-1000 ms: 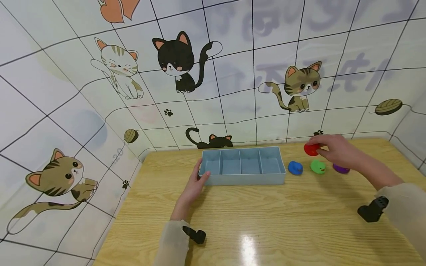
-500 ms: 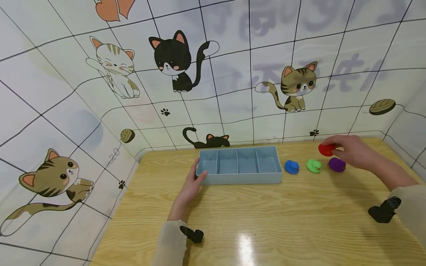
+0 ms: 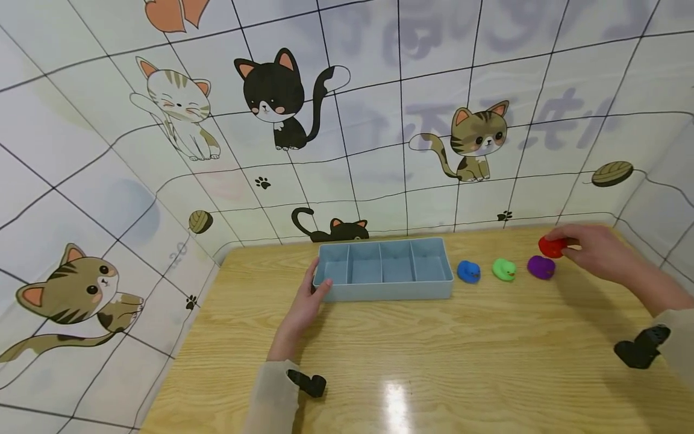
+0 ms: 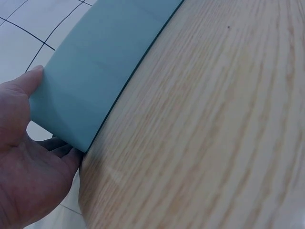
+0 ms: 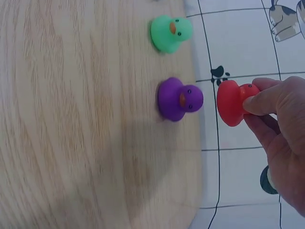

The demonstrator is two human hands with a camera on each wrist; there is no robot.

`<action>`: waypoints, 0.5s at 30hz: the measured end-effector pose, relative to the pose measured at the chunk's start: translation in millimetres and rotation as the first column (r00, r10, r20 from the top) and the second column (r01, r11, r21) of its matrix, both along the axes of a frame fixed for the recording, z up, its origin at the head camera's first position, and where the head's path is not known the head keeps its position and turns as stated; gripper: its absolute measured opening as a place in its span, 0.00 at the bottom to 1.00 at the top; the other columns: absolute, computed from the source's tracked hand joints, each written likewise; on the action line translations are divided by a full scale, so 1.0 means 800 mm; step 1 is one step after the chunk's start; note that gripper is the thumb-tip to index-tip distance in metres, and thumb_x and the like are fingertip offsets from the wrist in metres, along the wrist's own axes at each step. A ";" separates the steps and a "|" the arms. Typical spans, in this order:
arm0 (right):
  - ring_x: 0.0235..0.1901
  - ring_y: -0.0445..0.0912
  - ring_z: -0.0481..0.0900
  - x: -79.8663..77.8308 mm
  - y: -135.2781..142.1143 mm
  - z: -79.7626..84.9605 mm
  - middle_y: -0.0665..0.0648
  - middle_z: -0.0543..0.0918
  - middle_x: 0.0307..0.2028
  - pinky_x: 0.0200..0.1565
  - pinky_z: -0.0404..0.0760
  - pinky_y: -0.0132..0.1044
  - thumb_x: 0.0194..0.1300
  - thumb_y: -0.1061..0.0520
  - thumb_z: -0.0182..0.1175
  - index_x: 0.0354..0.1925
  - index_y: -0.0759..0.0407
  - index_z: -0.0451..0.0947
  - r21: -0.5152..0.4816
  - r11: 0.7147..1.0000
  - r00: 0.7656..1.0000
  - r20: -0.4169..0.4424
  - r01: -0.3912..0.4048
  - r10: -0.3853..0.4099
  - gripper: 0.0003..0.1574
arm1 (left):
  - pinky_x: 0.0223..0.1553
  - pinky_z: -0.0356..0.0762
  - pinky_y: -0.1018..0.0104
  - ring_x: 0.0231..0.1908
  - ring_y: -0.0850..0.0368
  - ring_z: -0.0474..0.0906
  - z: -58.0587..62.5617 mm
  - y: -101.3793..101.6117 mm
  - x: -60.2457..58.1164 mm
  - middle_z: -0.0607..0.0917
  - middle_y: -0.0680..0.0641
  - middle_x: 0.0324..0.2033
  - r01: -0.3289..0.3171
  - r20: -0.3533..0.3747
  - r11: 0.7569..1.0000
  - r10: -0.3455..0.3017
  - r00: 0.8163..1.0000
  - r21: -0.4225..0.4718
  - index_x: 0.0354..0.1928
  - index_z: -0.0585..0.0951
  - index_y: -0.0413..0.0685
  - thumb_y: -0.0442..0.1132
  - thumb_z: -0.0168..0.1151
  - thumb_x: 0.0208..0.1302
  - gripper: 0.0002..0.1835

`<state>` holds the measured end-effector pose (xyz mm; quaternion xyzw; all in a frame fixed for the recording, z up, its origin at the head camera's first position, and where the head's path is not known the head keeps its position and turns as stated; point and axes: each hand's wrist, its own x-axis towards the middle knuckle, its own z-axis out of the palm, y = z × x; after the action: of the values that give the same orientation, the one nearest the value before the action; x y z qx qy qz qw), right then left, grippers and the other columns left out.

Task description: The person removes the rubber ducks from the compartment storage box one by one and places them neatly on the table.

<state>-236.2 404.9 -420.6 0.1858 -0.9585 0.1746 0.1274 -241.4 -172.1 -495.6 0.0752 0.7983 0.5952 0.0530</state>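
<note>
A red toy duck is pinched by its head between the thumb and fingers of my right hand, held above the table near the purple toy duck. Left of the purple one stand a green toy duck and a blue toy duck, in a row. My left hand grips the left end of a light blue divided box, thumb at the front rim and fingers round the end wall. The box's compartments hold nothing.
The wooden table runs back to a wall covered with printed cats and grid lines. The box stands near that wall, just left of the blue duck.
My right hand has moved to the right with the red duck, past the green and purple ducks, so the purple one now shows fully. The left hand still grips the box.
</note>
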 end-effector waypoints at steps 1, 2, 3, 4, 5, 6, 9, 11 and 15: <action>0.41 0.68 0.84 0.000 0.004 -0.001 0.75 0.84 0.44 0.37 0.84 0.46 0.53 0.78 0.68 0.45 0.74 0.83 0.005 1.000 1.000 -0.002 0.004 -0.004 0.18 | 0.75 0.47 0.41 0.78 0.39 0.43 0.006 0.001 0.003 0.47 0.35 0.80 0.001 0.004 1.000 -0.001 1.000 0.004 0.83 0.48 0.58 0.48 0.54 0.80 0.38; 0.41 0.69 0.84 0.002 0.007 -0.001 0.76 0.84 0.44 0.37 0.85 0.48 0.53 0.78 0.68 0.45 0.75 0.83 0.006 1.000 1.000 0.003 0.009 -0.009 0.18 | 0.75 0.47 0.41 0.78 0.38 0.43 0.009 0.001 0.003 0.47 0.35 0.80 0.001 0.008 1.000 -0.001 1.000 0.005 0.83 0.47 0.56 0.47 0.54 0.80 0.38; 0.41 0.70 0.84 0.003 0.011 -0.002 0.76 0.84 0.43 0.37 0.84 0.46 0.53 0.78 0.68 0.45 0.75 0.83 0.007 1.000 1.000 0.005 0.016 -0.016 0.18 | 0.75 0.47 0.40 0.78 0.38 0.42 0.009 0.001 0.002 0.46 0.34 0.79 0.002 0.014 1.000 -0.002 1.000 0.007 0.83 0.47 0.54 0.46 0.54 0.80 0.39; 0.42 0.71 0.83 0.004 0.015 -0.003 0.77 0.83 0.44 0.38 0.85 0.49 0.53 0.78 0.67 0.45 0.76 0.82 0.006 1.000 1.000 0.014 0.019 -0.019 0.18 | 0.75 0.47 0.40 0.78 0.38 0.42 0.009 0.001 0.002 0.46 0.34 0.80 0.002 0.016 1.000 -0.002 1.000 0.009 0.83 0.47 0.54 0.46 0.54 0.81 0.39; 0.42 0.71 0.83 0.005 0.019 -0.004 0.77 0.83 0.44 0.38 0.85 0.50 0.53 0.78 0.67 0.45 0.77 0.82 0.005 1.000 0.999 0.024 0.026 -0.027 0.18 | 0.75 0.47 0.40 0.78 0.37 0.42 0.009 0.001 0.002 0.46 0.34 0.79 0.004 0.019 1.000 -0.004 1.000 0.010 0.83 0.46 0.53 0.45 0.53 0.81 0.39; 0.42 0.72 0.82 0.006 0.023 -0.006 0.78 0.83 0.43 0.38 0.85 0.51 0.53 0.78 0.66 0.45 0.78 0.81 0.008 0.999 0.999 0.034 0.032 -0.033 0.17 | 0.75 0.47 0.40 0.78 0.37 0.41 0.008 0.001 0.001 0.46 0.34 0.80 0.003 0.022 1.000 -0.003 1.000 0.009 0.83 0.46 0.53 0.45 0.53 0.81 0.39; 0.42 0.73 0.81 0.010 0.034 -0.009 0.79 0.82 0.42 0.39 0.83 0.58 0.55 0.78 0.65 0.45 0.79 0.80 0.012 0.998 0.994 0.083 0.064 -0.065 0.16 | 0.75 0.47 0.40 0.78 0.38 0.42 -0.001 -0.001 -0.002 0.47 0.35 0.80 -0.001 0.017 1.000 0.001 1.000 0.000 0.83 0.47 0.56 0.47 0.54 0.80 0.39; 0.41 0.73 0.80 0.010 0.041 -0.013 0.79 0.82 0.41 0.40 0.81 0.62 0.55 0.78 0.64 0.44 0.80 0.80 0.022 0.997 0.991 0.109 0.078 -0.080 0.16 | 0.75 0.47 0.41 0.78 0.39 0.42 -0.002 -0.001 -0.002 0.47 0.36 0.80 -0.003 0.013 1.000 0.003 1.000 -0.006 0.83 0.47 0.58 0.49 0.54 0.80 0.38; 0.42 0.74 0.78 0.008 0.051 -0.022 0.81 0.81 0.42 0.43 0.79 0.66 0.54 0.78 0.62 0.44 0.81 0.79 0.038 0.994 0.982 0.157 0.100 -0.105 0.16 | 0.75 0.47 0.41 0.79 0.40 0.41 -0.002 -0.003 -0.003 0.47 0.37 0.80 -0.003 0.016 1.000 0.003 1.000 -0.014 0.83 0.48 0.60 0.50 0.54 0.80 0.39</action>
<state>-229.6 445.6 -438.5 0.1234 -0.9764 0.1680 0.0566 -243.5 -174.8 -497.5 0.0688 0.8020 0.5904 0.0590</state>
